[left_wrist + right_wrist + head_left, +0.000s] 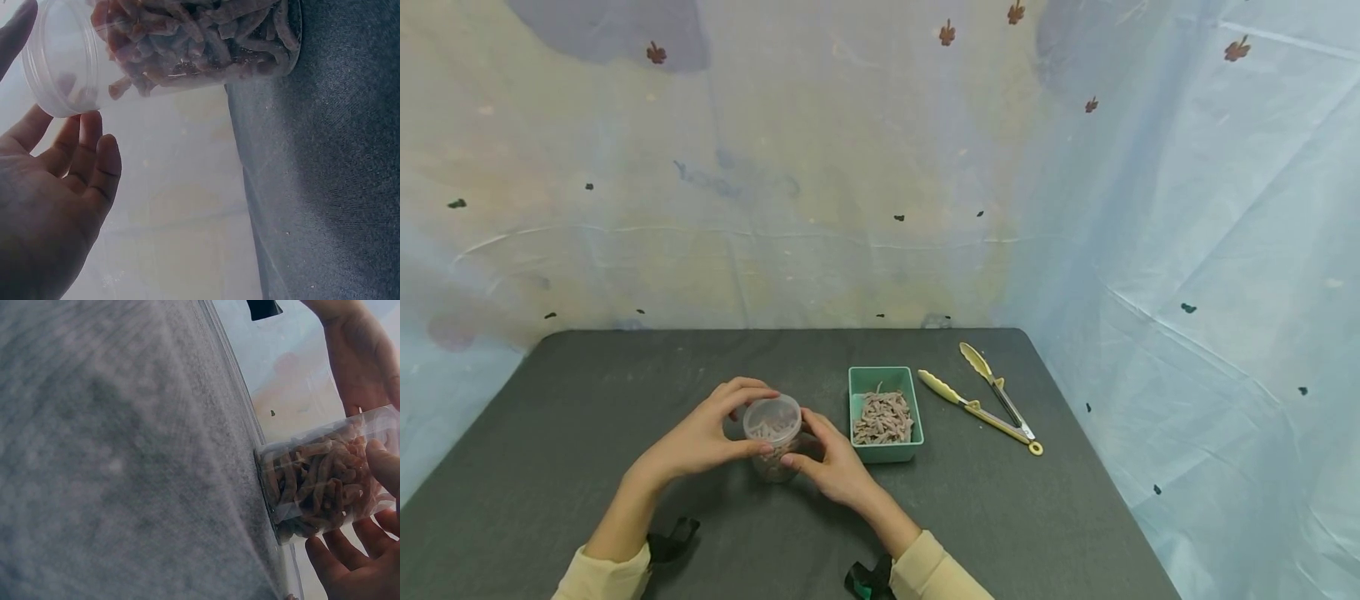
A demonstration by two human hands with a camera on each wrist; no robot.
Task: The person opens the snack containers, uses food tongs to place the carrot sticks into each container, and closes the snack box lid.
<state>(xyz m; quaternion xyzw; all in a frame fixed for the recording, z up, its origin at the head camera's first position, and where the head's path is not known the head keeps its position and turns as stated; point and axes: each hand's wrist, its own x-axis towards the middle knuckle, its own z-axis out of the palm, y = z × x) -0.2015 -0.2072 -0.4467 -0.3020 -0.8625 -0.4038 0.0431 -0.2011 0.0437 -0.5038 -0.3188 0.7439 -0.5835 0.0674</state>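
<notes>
A clear plastic jar (775, 468) filled with brownish strips stands upright on the table, with a translucent lid (773, 417) on its top. My left hand (703, 437) grips the lid's rim between thumb and fingers; the left wrist view shows those fingers (91, 150) under the lid's edge. Lower down, my right hand (838, 467) holds the jar's body from the right, thumb in front. Through the wall of the jar (315, 481) in the right wrist view, the strips fill most of it.
Right of the jar, a green tray (883, 454) holds a heap of similar strips (886, 417). Farther right lie spread yellow-tipped tongs (1000, 408) on the dark table (587, 400). A patterned sheet (820, 167) hangs behind and to the right.
</notes>
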